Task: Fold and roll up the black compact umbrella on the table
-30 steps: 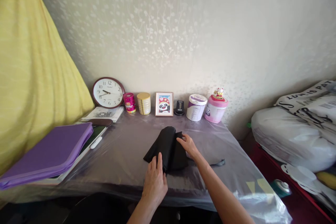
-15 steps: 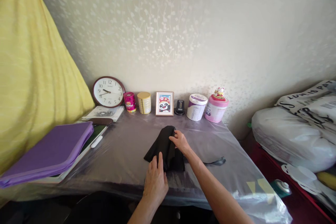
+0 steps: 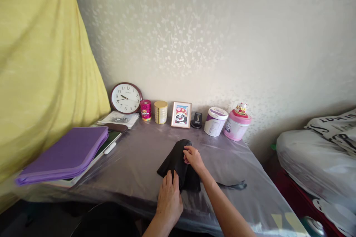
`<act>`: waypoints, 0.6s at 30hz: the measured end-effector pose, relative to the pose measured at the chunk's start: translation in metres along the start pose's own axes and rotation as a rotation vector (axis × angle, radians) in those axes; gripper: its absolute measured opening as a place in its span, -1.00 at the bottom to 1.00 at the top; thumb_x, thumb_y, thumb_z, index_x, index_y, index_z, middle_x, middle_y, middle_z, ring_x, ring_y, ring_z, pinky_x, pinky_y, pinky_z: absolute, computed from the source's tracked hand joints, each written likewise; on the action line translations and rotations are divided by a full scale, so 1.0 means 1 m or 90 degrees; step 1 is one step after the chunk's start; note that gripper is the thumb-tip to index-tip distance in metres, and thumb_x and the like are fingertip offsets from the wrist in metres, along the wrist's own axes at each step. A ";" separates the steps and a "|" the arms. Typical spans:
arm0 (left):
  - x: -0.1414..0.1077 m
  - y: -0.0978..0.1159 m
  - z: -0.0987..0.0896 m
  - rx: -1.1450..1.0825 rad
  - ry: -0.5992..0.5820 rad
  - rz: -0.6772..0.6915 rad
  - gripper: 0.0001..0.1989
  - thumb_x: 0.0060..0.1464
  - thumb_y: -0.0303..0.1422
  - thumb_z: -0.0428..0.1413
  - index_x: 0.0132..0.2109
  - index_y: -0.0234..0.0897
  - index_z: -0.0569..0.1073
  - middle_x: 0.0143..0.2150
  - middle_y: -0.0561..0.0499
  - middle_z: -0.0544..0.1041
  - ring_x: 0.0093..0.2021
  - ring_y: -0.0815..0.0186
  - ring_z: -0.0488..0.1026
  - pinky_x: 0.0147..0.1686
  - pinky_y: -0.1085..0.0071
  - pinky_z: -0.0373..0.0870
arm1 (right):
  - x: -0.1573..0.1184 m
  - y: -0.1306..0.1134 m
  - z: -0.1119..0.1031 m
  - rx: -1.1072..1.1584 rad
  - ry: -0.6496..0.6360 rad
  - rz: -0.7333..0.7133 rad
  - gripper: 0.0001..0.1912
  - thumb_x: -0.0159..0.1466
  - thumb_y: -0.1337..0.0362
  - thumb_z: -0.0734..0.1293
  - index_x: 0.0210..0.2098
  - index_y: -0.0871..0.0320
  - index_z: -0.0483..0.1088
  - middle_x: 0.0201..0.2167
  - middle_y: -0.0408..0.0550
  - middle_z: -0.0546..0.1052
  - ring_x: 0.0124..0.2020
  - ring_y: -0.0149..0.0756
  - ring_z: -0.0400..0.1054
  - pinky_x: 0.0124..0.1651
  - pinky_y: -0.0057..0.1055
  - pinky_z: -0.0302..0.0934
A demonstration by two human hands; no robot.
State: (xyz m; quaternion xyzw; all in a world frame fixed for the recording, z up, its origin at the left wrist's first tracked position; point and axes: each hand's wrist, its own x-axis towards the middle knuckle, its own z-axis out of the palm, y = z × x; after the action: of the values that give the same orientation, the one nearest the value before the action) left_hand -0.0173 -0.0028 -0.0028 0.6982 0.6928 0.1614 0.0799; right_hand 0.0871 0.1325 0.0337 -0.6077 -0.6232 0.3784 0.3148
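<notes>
A black folded item (image 3: 178,159), cloth or thin plastic, lies on the plastic-covered table (image 3: 133,163) in front of me. My left hand (image 3: 170,196) is at its near edge, fingers pressed together on the black material. My right hand (image 3: 193,157) rests at its upper right side with curled fingers, pinching the material. Part of the black item is hidden under both hands. To the right of my right forearm, a thin dark strip (image 3: 236,185) lies on the table.
At the back stand a clock (image 3: 126,98), a pink can (image 3: 145,110), a yellow can (image 3: 160,112), a picture frame (image 3: 181,114), a white tub (image 3: 216,121) and a pink tub (image 3: 237,126). A purple folder (image 3: 63,153) lies left; a wrapped bundle (image 3: 314,159) is at right.
The view has turned and tilted slightly, so most objects appear farther right. My right hand's fingers look more curled at the black item; my left hand stays at its near edge.
</notes>
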 end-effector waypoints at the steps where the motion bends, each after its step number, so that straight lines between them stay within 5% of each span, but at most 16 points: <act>1: 0.000 0.000 0.000 0.000 0.000 -0.002 -0.35 -0.09 -0.63 -0.08 0.22 -0.40 0.10 0.22 -0.25 0.13 0.17 0.10 0.14 0.10 0.26 0.12 | -0.002 -0.001 0.001 -0.024 0.018 -0.007 -0.70 0.18 0.33 0.19 -0.09 0.18 0.34 -0.56 -0.18 0.45 -0.56 -0.43 0.36 -0.45 -0.51 0.25; 5: 0.000 0.002 0.002 -0.005 0.002 -0.009 -0.33 -0.12 -0.61 -0.03 0.21 -0.37 0.12 0.24 -0.25 0.12 0.20 0.08 0.11 0.12 0.22 0.11 | -0.011 -0.004 0.005 -0.229 0.138 -0.079 -0.72 0.18 0.26 0.22 -0.13 0.15 0.38 -0.33 -0.03 0.49 -0.23 -0.22 0.40 -0.17 -0.35 0.23; 9: 0.001 0.007 0.002 -0.003 -0.016 -0.014 -0.29 -0.16 -0.62 0.01 0.22 -0.39 0.11 0.26 -0.31 0.09 0.22 0.02 0.09 0.13 0.17 0.11 | -0.016 -0.003 0.016 -0.341 0.260 -0.084 -0.51 0.20 0.12 0.18 0.05 0.27 0.24 -0.05 0.19 0.39 0.01 -0.04 0.27 -0.02 -0.24 0.15; 18: 0.004 0.012 -0.005 -0.031 -0.066 -0.041 -0.33 -0.10 -0.63 -0.05 0.22 -0.42 0.11 0.27 -0.35 0.04 0.25 0.02 0.06 0.13 0.17 0.14 | -0.010 -0.006 0.053 -0.267 0.226 0.037 -0.28 0.19 0.13 0.14 0.22 0.45 -0.05 0.18 0.47 0.10 0.09 0.13 0.20 0.02 -0.07 0.10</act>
State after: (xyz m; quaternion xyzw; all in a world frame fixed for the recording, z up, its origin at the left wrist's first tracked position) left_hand -0.0080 0.0005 0.0061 0.6808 0.7058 0.1393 0.1377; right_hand 0.0396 0.1182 0.0120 -0.7342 -0.6053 0.1376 0.2750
